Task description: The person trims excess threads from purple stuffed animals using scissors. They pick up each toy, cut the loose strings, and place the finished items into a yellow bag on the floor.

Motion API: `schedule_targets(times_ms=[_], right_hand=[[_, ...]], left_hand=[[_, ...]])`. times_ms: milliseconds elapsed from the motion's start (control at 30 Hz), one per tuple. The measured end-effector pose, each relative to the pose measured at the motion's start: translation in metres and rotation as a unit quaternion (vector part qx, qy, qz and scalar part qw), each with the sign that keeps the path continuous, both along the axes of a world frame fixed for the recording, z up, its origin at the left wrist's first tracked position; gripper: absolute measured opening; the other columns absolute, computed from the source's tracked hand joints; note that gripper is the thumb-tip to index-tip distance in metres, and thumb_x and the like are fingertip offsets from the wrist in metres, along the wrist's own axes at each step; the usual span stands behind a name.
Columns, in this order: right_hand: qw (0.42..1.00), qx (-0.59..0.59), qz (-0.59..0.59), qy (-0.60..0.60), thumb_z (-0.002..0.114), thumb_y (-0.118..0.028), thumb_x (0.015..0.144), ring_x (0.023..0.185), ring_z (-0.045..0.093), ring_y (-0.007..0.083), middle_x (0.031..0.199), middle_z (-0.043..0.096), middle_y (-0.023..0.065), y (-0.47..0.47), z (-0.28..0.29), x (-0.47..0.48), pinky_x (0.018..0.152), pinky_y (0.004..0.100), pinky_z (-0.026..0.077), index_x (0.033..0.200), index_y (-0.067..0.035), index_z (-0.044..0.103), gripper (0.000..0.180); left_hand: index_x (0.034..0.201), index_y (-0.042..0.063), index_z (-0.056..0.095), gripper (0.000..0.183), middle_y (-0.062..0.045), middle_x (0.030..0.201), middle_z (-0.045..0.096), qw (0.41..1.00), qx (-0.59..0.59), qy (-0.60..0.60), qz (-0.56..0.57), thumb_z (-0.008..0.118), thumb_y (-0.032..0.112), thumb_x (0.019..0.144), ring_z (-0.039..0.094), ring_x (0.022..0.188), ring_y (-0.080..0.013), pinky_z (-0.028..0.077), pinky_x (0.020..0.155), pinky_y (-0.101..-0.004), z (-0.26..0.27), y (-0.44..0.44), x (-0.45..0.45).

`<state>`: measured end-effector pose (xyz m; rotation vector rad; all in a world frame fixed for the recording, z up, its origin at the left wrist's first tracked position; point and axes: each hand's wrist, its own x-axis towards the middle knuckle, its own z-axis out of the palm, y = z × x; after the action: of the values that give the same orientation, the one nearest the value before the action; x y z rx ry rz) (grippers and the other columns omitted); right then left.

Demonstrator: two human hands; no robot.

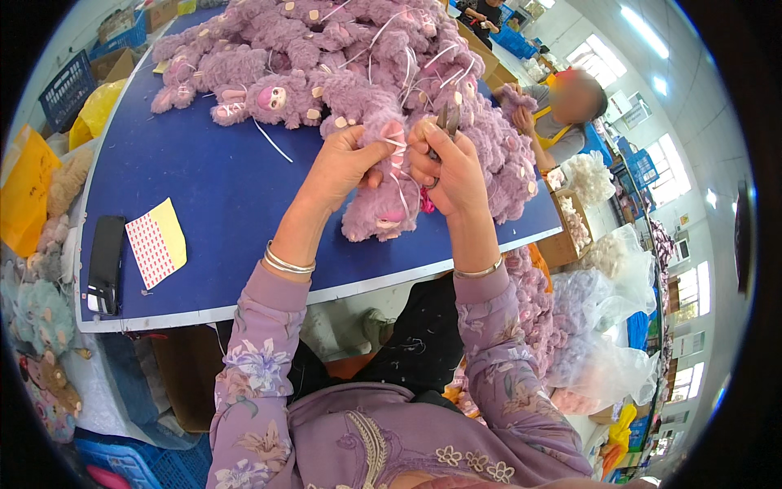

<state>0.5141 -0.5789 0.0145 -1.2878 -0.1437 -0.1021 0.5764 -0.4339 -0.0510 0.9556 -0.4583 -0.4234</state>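
A purple plush doll (376, 205) with a pink face patch lies near the table's front edge, its head towards me. White ribbon (397, 147) criss-crosses its pink ear. Fingers and thumb of my left hand (345, 165) pinch the doll at this laced ear. Just to the right, my right hand (446, 162) is closed around small dark metal snips (449, 119), blades pointing away from me. Its fingertips are close to the ribbon; whether they grip its end is hard to tell. Something bright pink (426, 200) shows below the right hand.
A large heap of similar purple plush dolls (293, 36) covers the far side of the blue table (232, 183). At left lie a black phone (105, 263) and a sticker sheet (156, 244). Across the right corner, a person (565, 116) handles plush. Cardboard boxes (565, 229) and bagged plush (586, 318) stand right.
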Motion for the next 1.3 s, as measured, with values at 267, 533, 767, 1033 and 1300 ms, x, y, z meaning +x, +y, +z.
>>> schedule_targets(times_ms=[267,533,767,1033,1300], right_hand=[[0.997,-0.061,-0.047,0.023,0.053,-0.022,0.096,0.049,0.033,0.0022,0.074,0.046,-0.0033,0.000,-0.003,0.007,0.044,0.0194,0.028,0.084,-0.007,0.053,0.019],[0.997,-0.028,-0.047,0.051,0.057,-0.019,0.093,0.048,0.034,0.0026,0.067,0.044,-0.0051,-0.001,-0.006,0.008,0.043,0.0204,0.028,0.082,-0.010,0.053,0.016],[0.999,-0.007,-0.036,0.036,0.055,-0.021,0.094,0.051,0.033,0.0028,0.066,0.043,-0.0061,-0.015,-0.013,0.006,0.043,0.0212,0.025,0.078,-0.008,0.052,0.021],[0.964,-0.214,-0.157,0.028,0.044,-0.033,0.099,0.045,0.034,0.0047,0.062,0.043,-0.0036,-0.023,-0.016,-0.002,0.041,0.0219,0.027,0.084,-0.007,0.055,0.032],[0.851,-0.515,-0.055,-0.089,0.053,-0.023,0.095,0.059,0.047,0.0189,0.068,0.052,0.0132,-0.017,0.005,-0.028,0.056,0.0357,0.040,0.087,0.002,0.054,0.026]], left_hand=[[0.094,0.003,0.063,0.022,0.000,0.071,0.060,1.000,0.011,0.001,-0.014,0.066,0.024,0.087,0.050,0.051,-0.0052,0.033,0.044,-0.0193,0.012,0.005,-0.009],[0.088,0.005,0.063,0.018,0.003,0.069,0.057,1.000,0.025,-0.014,0.000,0.065,0.023,0.088,0.045,0.049,-0.0033,0.030,0.042,-0.0200,-0.001,-0.004,-0.002],[0.086,0.005,0.063,0.012,0.002,0.071,0.060,1.000,0.012,0.011,0.001,0.065,0.017,0.087,0.046,0.050,-0.0024,0.026,0.040,-0.0182,0.002,-0.010,-0.007],[0.087,0.010,0.066,0.017,0.006,0.073,0.058,0.999,0.041,0.008,0.031,0.070,0.026,0.082,0.050,0.057,-0.0024,0.032,0.045,-0.0180,-0.007,-0.008,-0.003],[0.091,0.009,0.067,0.014,0.006,0.075,0.059,0.999,0.010,0.028,0.019,0.068,0.022,0.085,0.049,0.059,-0.0007,0.033,0.047,-0.0165,0.001,-0.004,-0.010]])
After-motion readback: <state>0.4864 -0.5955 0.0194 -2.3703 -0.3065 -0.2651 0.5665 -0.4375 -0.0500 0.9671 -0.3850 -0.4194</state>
